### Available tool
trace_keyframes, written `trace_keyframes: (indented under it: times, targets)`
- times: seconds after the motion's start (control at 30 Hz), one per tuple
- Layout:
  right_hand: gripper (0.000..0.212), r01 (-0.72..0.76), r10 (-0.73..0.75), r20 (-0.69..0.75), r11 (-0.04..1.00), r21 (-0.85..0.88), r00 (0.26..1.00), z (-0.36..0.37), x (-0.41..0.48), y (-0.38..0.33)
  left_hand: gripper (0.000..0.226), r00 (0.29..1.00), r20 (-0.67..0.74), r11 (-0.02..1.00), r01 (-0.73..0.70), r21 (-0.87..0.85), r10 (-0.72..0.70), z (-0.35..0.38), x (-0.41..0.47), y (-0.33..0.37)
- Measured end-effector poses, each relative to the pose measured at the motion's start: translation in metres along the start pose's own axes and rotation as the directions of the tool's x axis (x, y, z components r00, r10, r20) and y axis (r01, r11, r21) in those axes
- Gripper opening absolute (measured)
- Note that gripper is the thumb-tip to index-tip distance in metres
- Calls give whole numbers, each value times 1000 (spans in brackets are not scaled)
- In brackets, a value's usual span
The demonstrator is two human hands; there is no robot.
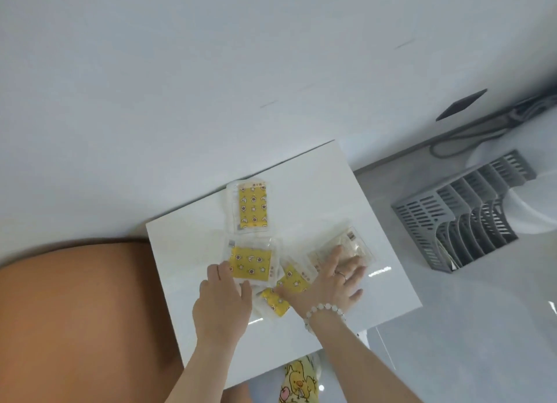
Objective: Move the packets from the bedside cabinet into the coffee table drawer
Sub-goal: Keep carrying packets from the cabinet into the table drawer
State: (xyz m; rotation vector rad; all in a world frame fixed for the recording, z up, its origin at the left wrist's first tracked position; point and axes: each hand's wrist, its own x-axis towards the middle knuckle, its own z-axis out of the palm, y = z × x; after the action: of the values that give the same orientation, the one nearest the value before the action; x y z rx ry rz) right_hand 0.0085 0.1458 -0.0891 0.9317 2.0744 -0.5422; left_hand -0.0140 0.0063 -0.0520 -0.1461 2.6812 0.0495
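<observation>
Head view: you look down on the glossy white top of the bedside cabinet (376, 210), where five flat clear-plastic packets lie. The coffee table drawer is not in sight.

Your left hand (224, 300) lies with relaxed fingers touching the near-left corner of the broadside yellow star-printed packet (251, 262); I see no pinch on it. Your right hand (330, 285), a white bead bracelet (324, 310) at its wrist, is spread flat, its straight fingers pressing on the pale beige packet (352, 246) at the right of the group. Between your hands two more overlap: the tilted yellow packet (294, 277), touching the thumb side of your right hand, and the nearest yellow packet (275, 304), just by both palms.

The relation that matters is this: the far yellow packet (251, 205) lies apart from the cluster. It is straight ahead of your left hand, beyond the packet that hand touches, with its long axis pointing away from you toward the wall. Your left hand is the nearer; the right would have to cross over. I judge that gathering the cluster comes first, then a forward reach with the left.

A grey slotted plastic rack (452, 222) stands to the right, well apart.
</observation>
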Motion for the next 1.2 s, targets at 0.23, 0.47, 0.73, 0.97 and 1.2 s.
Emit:
trace_keyframes:
  times: [0.23, 0.47, 0.73, 0.97, 1.2]
  targets:
    - [156, 23, -24, -87, 1000, -11, 996, 30, 4, -17, 96, 959, 101, 954, -277, 118, 266, 31, 44, -14]
    - [129, 165, -199, -309, 977, -131, 930, 14, 0, 12, 115, 905, 217, 910, -397, 119, 367, 44, 46, -19]
    - [108, 301, -311, -434, 949, -93, 845, 21, 9, 7, 99, 926, 252, 908, -341, 241, 281, 43, 41, 1]
    - [127, 216, -256, -133, 941, -258, 957, -22, 30, 9, 95, 925, 241, 870, -364, 333, 295, 55, 42, -3]
    - [100, 53, -113, -175, 947, -318, 978, -26, 25, 20, 83, 919, 181, 846, -393, 360, 350, 50, 45, -7]
